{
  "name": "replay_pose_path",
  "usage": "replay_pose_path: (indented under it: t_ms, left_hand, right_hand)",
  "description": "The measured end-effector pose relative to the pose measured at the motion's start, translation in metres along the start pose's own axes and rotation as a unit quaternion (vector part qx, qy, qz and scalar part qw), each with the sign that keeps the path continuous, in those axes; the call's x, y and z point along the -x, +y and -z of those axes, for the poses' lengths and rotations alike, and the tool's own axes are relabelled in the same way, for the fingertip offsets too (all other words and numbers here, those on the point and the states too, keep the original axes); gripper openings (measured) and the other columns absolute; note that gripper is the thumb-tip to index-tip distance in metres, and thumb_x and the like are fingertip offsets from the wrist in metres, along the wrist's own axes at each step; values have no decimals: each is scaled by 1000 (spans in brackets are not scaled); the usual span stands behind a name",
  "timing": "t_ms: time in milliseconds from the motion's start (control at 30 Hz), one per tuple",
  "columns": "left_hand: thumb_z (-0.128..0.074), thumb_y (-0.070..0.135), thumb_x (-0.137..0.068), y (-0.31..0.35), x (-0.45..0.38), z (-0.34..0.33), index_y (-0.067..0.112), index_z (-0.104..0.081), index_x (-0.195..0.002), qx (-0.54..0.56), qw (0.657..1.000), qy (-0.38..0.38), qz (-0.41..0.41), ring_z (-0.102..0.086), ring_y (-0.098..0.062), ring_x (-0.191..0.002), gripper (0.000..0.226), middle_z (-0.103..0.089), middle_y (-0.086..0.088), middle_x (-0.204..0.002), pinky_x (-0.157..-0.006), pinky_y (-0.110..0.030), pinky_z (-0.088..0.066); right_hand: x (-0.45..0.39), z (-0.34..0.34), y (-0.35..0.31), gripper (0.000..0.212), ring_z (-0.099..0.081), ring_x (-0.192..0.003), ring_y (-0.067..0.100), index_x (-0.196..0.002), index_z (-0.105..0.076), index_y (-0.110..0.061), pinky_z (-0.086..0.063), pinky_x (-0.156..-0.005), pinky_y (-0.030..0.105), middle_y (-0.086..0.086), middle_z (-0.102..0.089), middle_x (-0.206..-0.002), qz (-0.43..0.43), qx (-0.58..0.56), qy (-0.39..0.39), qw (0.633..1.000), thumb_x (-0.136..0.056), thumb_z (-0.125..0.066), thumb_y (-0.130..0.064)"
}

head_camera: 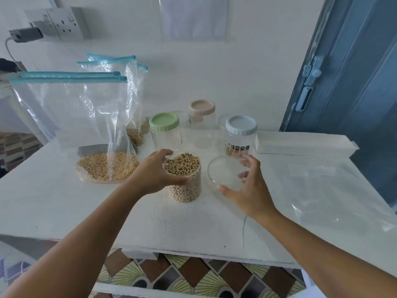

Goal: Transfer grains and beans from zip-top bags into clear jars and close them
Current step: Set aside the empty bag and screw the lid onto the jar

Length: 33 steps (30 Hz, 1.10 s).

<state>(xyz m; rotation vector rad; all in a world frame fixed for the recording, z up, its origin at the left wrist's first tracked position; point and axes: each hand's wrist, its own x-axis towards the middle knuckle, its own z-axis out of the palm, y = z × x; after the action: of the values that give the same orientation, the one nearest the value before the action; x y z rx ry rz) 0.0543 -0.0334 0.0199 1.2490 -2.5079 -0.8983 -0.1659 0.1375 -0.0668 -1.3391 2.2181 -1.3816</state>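
An open jar (185, 177) filled with pale beans is stood near the middle of the white table (64, 203). Its upper part is gripped by the left hand (154, 173), with the fingers curled round the far side of the rim and the thumb pressed against the near side. Just to the right of the jar, a clear round lid (225, 174) is held by the right hand (250, 188); it is pinched between the thumb at its near edge and the spread, bent fingers at its far right edge, and is tilted slightly above the table. The lid and the jar are kept apart by a small gap.

Behind the jar, 3 empty clear jars are lined up: 1 with a green lid (164, 121), 1 with a pink lid (202, 107) further back, and 1 with a pale blue lid (241, 125) and a label on its side. To the left, a tall zip-top bag (71, 117) with a blue seal is stood upright, with yellow grains (107, 166) gathered at its bottom. A second bag (131, 82) with some grains is seen behind it. An empty flattened bag (335, 196) is laid on the right of the table, and a long white box (305, 144) is placed beyond it. A wall socket (62, 23) is mounted at the upper left, and a blue door (354, 67) is seen at the right.
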Motion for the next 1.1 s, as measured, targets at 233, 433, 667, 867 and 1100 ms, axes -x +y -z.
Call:
replay_pose_path:
  t_ms: [233, 433, 667, 867, 1100]
  left_hand:
    - [-90, 79, -44, 7, -2, 2, 31, -47, -148, -11, 1000, -11, 8, -61, -24, -116, 123, -58, -2, -140, -102, -50, -53]
    - [-92, 69, -50, 18, -6, -12, 26, -47, -149, 0, 1000, -16, -7, -59, -26, -119, 117, -57, -5, -141, -104, -53, -51]
    - [-84, 86, -29, 27, -9, -21, 28, -48, -147, 10, 1000, -21, -3, -60, -26, -117, 136, -57, -2, -137, -102, -54, -53]
    - [-79, 88, -28, 32, -13, -25, 27, -47, -147, 13, 1000, -19, -13, -59, -26, -118, 138, -57, -3, -139, -102, -54, -53]
    - [-80, 87, -28, 31, -16, -25, 28, -47, -148, 22, 999, -27, -18, -60, -27, -117, 137, -58, -5, -141, -102, -54, -53]
  right_hand:
    - [5, 16, 18, 111, -35, -139, 22, -149, -15, -33, -43, -105, 38, 4, -43, -150, -88, 120, -152, 977, -70, -87, -59]
    - [-3, 42, 20, 93, -34, -138, 20, -150, -35, -33, -38, -107, 36, -2, -41, -144, -111, 149, -170, 968, -75, -84, -59]
    - [1, 116, 17, 12, -63, -78, 4, -85, -78, -32, -49, -74, 23, -9, -73, -88, -83, 187, -367, 907, -82, -85, -41]
    - [2, 121, 4, 19, -63, -75, -3, -83, -79, -27, -45, -70, 19, -15, -75, -83, -77, 265, -451, 849, -75, -90, -40]
    - [1, 112, -1, 22, -68, -83, 2, -86, -80, -22, -55, -83, 28, -11, -77, -86, -63, 319, -477, 817, -71, -94, -31]
